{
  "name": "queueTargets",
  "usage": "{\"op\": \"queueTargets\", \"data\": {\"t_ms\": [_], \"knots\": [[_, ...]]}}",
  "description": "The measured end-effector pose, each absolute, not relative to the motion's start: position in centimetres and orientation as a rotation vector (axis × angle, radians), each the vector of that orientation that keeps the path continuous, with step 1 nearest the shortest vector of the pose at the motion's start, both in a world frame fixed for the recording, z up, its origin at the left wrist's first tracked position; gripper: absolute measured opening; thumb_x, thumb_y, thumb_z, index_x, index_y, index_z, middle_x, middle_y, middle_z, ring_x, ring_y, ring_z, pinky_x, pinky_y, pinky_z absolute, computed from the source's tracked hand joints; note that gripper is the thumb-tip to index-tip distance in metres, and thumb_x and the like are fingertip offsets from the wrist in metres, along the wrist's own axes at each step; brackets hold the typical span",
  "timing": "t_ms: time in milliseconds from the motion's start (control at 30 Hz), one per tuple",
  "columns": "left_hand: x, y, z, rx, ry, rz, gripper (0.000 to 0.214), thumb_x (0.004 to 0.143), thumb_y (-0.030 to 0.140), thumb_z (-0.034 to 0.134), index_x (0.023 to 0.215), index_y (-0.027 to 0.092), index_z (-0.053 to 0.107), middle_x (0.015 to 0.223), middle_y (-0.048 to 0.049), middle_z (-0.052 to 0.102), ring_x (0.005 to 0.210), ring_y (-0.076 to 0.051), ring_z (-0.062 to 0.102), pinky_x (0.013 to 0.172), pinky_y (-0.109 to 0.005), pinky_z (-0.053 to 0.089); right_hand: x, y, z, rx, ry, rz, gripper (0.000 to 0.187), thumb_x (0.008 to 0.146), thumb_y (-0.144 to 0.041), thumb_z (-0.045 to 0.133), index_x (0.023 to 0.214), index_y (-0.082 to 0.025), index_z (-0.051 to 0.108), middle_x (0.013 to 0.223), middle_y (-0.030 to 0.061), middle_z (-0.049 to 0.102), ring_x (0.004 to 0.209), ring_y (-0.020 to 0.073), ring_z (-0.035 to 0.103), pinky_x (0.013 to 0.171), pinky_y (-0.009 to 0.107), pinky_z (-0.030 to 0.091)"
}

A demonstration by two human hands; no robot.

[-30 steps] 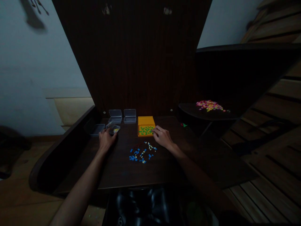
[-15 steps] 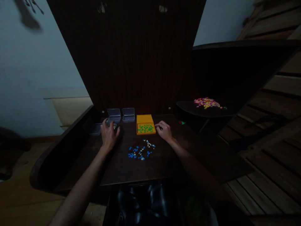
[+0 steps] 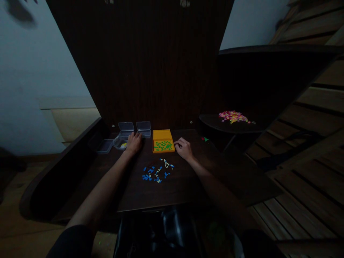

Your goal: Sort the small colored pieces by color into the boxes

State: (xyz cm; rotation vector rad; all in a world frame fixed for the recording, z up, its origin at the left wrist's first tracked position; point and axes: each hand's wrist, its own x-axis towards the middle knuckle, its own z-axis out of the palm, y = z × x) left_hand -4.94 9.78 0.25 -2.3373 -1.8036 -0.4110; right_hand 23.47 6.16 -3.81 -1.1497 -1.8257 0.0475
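Observation:
An orange tray (image 3: 162, 135) holding small green pieces sits at the back of the dark wooden table (image 3: 139, 193). My right hand (image 3: 184, 148) rests beside the tray's right edge with its fingers curled. My left hand (image 3: 133, 143) lies palm down by a clear plastic box (image 3: 120, 143) with yellow pieces in it, just in front of two more clear boxes (image 3: 126, 127). Loose blue and pale pieces (image 3: 157, 171) are scattered on the table between my arms.
Another open clear box (image 3: 104, 146) lies at the far left. A pile of pink and yellow pieces (image 3: 232, 116) sits on a dark side shelf to the right. A tall dark wooden panel stands behind the table. Wooden slats run along the right.
My left hand has moved right and farther back, uncovering the clear box with yellow pieces. My right hand has drawn back from the tray's front corner to its right side.

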Motion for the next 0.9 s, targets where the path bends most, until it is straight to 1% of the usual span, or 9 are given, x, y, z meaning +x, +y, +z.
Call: {"op": "queueTargets", "data": {"t_ms": [67, 133, 267, 433, 633, 800, 900], "knots": [[-5.0, 10.0, -0.1, -2.342, -1.796, -0.388, 0.043, 0.082, 0.011, 0.040, 0.121, 0.013, 0.057, 0.118, -0.0197, 0.061, 0.116, -0.037, 0.045, 0.092, -0.051, 0.039, 23.5, 6.2, -3.8, -1.162, -1.821, 0.039, 0.022, 0.080, -0.014, 0.050, 0.078, -0.018, 0.071, 0.077, 0.0028, 0.061, 0.066, 0.0131, 0.055, 0.065, 0.024, 0.044], [-4.9, 10.1, -0.4, -2.335, -1.794, -0.373, 0.042, 0.081, 0.010, 0.040, 0.118, 0.014, 0.059, 0.117, -0.0193, 0.060, 0.115, -0.037, 0.045, 0.091, -0.049, 0.039, 23.4, 6.2, -3.9, -1.180, -1.817, 0.030, 0.022, 0.080, -0.014, 0.050, 0.077, -0.018, 0.071, 0.076, 0.0026, 0.061, 0.066, 0.0131, 0.055, 0.065, 0.024, 0.044], [-4.8, 10.6, -0.4, -2.328, -1.796, -0.364, 0.037, 0.082, 0.012, 0.039, 0.112, 0.016, 0.062, 0.114, -0.0180, 0.059, 0.112, -0.035, 0.046, 0.089, -0.046, 0.040, 23.4, 6.2, -3.8, -1.188, -1.833, 0.025, 0.021, 0.079, -0.013, 0.050, 0.076, -0.018, 0.070, 0.076, 0.0026, 0.062, 0.065, 0.0132, 0.055, 0.064, 0.024, 0.044], [-4.8, 11.0, -0.2, -2.360, -1.782, -0.380, 0.037, 0.078, 0.007, 0.041, 0.106, 0.017, 0.064, 0.111, -0.0168, 0.060, 0.111, -0.034, 0.046, 0.090, -0.047, 0.040, 23.6, 6.2, -3.8, -1.192, -1.830, 0.034, 0.021, 0.080, -0.014, 0.050, 0.076, -0.019, 0.070, 0.076, 0.0027, 0.061, 0.065, 0.0137, 0.055, 0.063, 0.024, 0.044], [-4.1, 9.8, 0.5, -2.352, -1.775, -0.442, 0.039, 0.074, 0.003, 0.044, 0.106, 0.016, 0.062, 0.112, -0.0157, 0.058, 0.111, -0.034, 0.046, 0.091, -0.047, 0.039, 23.6, 6.1, -3.7, -1.211, -1.823, 0.034, 0.022, 0.080, -0.015, 0.049, 0.076, -0.018, 0.070, 0.075, 0.0031, 0.061, 0.066, 0.0143, 0.055, 0.063, 0.025, 0.043], [-3.3, 8.5, 1.9, -2.281, -1.777, -0.545, 0.036, 0.078, 0.005, 0.043, 0.107, 0.015, 0.061, 0.110, -0.0165, 0.056, 0.110, -0.036, 0.045, 0.090, -0.048, 0.039, 23.4, 6.0, -3.6, -1.213, -1.827, 0.035, 0.022, 0.080, -0.016, 0.048, 0.076, -0.018, 0.070, 0.075, 0.0032, 0.060, 0.065, 0.0144, 0.055, 0.063, 0.025, 0.042], [-2.8, 7.8, 2.5, -2.268, -1.747, -0.616, 0.033, 0.080, 0.007, 0.042, 0.106, 0.016, 0.060, 0.108, -0.0145, 0.057, 0.107, -0.035, 0.046, 0.089, -0.047, 0.040, 23.3, 5.9, -3.4, -1.218, -1.827, 0.036, 0.023, 0.081, -0.016, 0.047, 0.078, -0.018, 0.069, 0.075, 0.0032, 0.060, 0.065, 0.0141, 0.054, 0.063, 0.025, 0.042]]}}
